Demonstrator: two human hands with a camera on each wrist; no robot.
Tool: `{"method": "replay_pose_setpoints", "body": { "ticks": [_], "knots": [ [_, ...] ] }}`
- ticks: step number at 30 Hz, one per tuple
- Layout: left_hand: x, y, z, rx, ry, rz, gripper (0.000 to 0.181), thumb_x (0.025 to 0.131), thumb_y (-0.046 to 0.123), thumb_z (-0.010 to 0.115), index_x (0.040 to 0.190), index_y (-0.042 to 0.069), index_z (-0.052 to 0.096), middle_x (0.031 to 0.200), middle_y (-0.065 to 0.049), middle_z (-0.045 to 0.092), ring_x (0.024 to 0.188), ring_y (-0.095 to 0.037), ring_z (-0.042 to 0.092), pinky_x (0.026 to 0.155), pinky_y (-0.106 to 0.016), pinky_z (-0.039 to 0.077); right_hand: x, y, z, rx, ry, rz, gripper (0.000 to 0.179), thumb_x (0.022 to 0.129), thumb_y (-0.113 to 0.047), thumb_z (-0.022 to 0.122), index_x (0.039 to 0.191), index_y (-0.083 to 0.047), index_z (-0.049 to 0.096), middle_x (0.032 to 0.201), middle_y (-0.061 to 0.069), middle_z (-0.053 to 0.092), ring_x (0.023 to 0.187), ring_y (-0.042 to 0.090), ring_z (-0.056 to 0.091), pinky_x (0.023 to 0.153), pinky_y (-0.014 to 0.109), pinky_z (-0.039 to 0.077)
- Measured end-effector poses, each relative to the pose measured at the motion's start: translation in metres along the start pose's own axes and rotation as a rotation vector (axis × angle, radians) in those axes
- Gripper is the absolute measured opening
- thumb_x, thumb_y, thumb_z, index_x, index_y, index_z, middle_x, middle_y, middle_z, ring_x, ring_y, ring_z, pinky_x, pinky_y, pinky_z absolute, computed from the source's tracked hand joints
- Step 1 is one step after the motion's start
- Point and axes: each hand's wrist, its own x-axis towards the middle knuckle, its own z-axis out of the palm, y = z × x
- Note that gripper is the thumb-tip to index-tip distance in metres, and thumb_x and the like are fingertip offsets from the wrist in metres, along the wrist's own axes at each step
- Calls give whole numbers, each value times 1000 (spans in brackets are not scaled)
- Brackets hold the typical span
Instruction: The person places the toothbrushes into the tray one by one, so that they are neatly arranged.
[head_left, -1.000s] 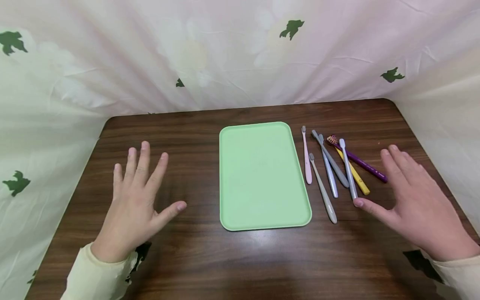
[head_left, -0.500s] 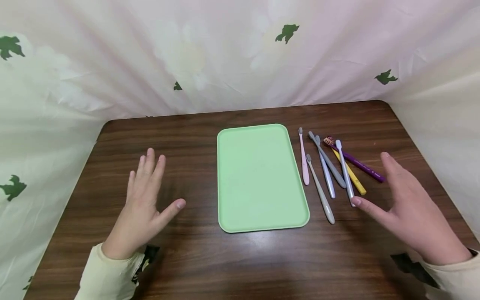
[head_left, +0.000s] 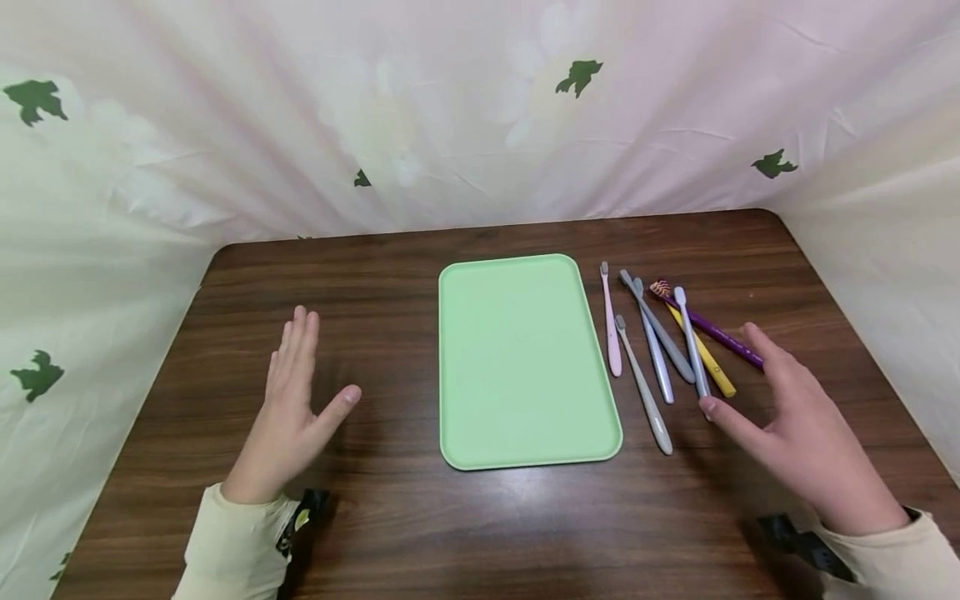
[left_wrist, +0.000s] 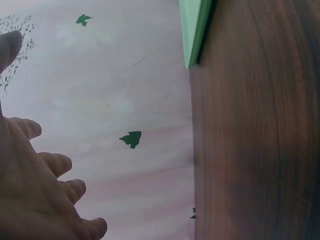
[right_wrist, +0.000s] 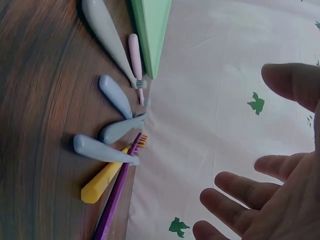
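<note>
My left hand [head_left: 283, 412] hovers over the left side of the table, fingers straight, thumb spread, holding nothing. On the right my right hand [head_left: 806, 433] is also held above the table with its fingers extended. Its thumb overlaps the handle end of a pale lilac toothbrush [head_left: 692, 346] in the head view, but the right wrist view shows the hand apart from the brushes. That brush lies across a yellow toothbrush [head_left: 717, 372] and a purple toothbrush [head_left: 723, 337]. Beside them a dark grey toothbrush [head_left: 671, 343] crosses a blue toothbrush [head_left: 658, 362].
A light green tray [head_left: 528, 358] lies mid-table. Just right of it are a pink toothbrush [head_left: 611, 333] and a light grey toothbrush [head_left: 648, 404]. A pale curtain [head_left: 465, 117] with green leaf shapes surrounds the back and sides of the dark wooden table [head_left: 480, 533].
My left hand has turned more edge-on, its fingers drawing together, and has shifted slightly right. My right hand has turned similarly and moved slightly left and down. Tray and toothbrushes stay put on the table.
</note>
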Motion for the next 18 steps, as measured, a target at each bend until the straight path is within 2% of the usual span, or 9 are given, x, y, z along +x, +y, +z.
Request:
{"method": "replay_pose_setpoints", "body": {
  "ticks": [5,8,10,12,15,18],
  "knots": [
    [7,-2,1,-48,5,-5,93,96,30,69,163,27,5,169,1,-3,154,-28,-6,118,-64,-1,1,-1,6,9,65,-31,74,88,-17,79,151,-2,43,150,30,42,134,55,38,108,72,23],
    [11,-2,4,-82,-13,-30,94,95,26,70,163,29,5,169,4,-4,154,-25,-7,119,-64,3,2,-1,10,3,104,-5,67,89,-18,77,148,-4,48,143,27,50,128,51,45,113,58,29],
    [14,-2,9,-110,-26,-51,94,95,24,70,163,32,5,169,7,-4,154,-22,-8,118,-66,6,3,0,11,-2,138,19,65,90,-19,76,147,-5,50,137,26,55,122,47,50,113,40,32],
    [19,-1,15,-153,-38,-69,94,96,22,70,162,35,5,168,9,-3,154,-18,-7,117,-66,8,3,1,11,-10,170,45,62,91,-20,75,146,-6,52,131,26,58,117,40,52,106,22,30],
    [27,1,28,-206,-48,-86,93,96,22,69,161,37,4,168,12,-2,154,-15,-7,118,-65,9,3,5,12,-6,204,63,58,90,-20,76,143,-6,55,126,24,62,114,18,53,92,10,28],
    [31,6,39,-207,-58,-86,93,96,24,69,162,37,5,168,12,-1,154,-14,-7,118,-65,9,4,8,14,5,211,75,56,89,-20,78,139,-6,58,123,24,63,108,5,50,79,12,31]
  ]
}}
